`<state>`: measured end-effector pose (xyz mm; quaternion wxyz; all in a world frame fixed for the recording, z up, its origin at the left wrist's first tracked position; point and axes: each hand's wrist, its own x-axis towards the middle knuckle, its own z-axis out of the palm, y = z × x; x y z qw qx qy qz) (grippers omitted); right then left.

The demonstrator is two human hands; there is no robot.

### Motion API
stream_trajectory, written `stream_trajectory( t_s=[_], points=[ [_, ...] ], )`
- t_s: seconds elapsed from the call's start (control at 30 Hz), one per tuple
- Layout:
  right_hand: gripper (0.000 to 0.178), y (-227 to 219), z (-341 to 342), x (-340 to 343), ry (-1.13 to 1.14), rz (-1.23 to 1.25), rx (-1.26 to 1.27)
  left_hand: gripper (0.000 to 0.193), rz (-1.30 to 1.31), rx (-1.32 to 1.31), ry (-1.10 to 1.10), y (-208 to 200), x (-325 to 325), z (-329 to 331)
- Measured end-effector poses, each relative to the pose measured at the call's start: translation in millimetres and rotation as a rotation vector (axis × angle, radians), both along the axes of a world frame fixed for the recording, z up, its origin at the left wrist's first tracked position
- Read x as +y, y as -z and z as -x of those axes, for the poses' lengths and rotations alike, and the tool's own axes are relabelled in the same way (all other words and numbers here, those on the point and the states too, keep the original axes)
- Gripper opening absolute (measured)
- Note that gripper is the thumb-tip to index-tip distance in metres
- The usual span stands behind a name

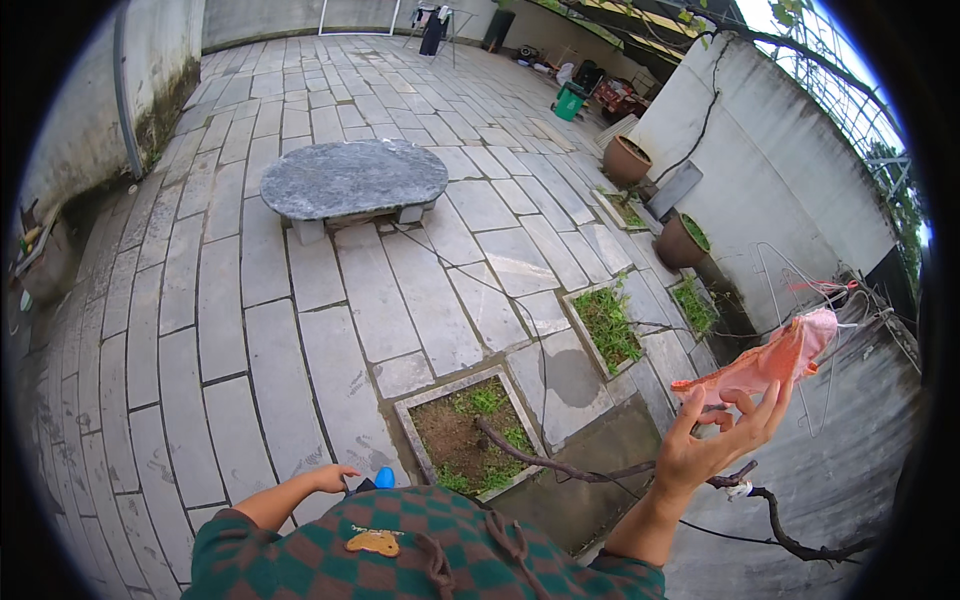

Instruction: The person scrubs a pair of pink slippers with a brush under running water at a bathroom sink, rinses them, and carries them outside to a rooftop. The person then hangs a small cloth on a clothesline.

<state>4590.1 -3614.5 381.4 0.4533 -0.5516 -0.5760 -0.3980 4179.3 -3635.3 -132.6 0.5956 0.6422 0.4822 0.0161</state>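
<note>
My right hand is raised at the right, its thumb and fingers at the lower edge of a small pink-and-orange cloth garment. The garment's kind is hard to make out. Its far end lies against thin white wire hangers by the wall, with a bit of red string among them. Low in front of my body, my left hand hangs with its fingers loosely stretched and nothing visible in them. A blue shoe tip shows beside it.
A bare vine branch rises from a square planting bed and runs below my right arm. An oval stone table stands ahead on the paving. Brown pots line the right wall. A laundry rack stands far back.
</note>
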Motion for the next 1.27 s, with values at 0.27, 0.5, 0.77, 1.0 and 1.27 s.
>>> stream_trajectory(
  t_s=[0.27,0.5,0.77,1.0,1.27],
  points=[
    [0.064,94.3,39.2,9.6,-0.480,0.283,0.192,0.062,0.401,-0.445,-0.294,-38.3,-152.8,50.0],
    [0.059,156.6,102.7,-8.3,-0.738,0.724,0.328,0.049,-0.047,-0.250,-0.162,-44.8,-180.0,55.8],
    [0.052,175.4,166.6,-10.2,-0.721,0.907,0.338,0.061,-0.262,0.076,-0.359,63.2,-208.2,132.3],
    [0.048,189.2,308.8,27.9,-0.798,0.936,0.230,0.050,0.256,0.184,-0.400,49.4,-236.3,276.2],
    [0.045,205.9,525.2,74.0,-1.129,1.086,0.060,0.047,0.472,0.070,-0.717,-15.1,-275.4,405.0]
  ],
)
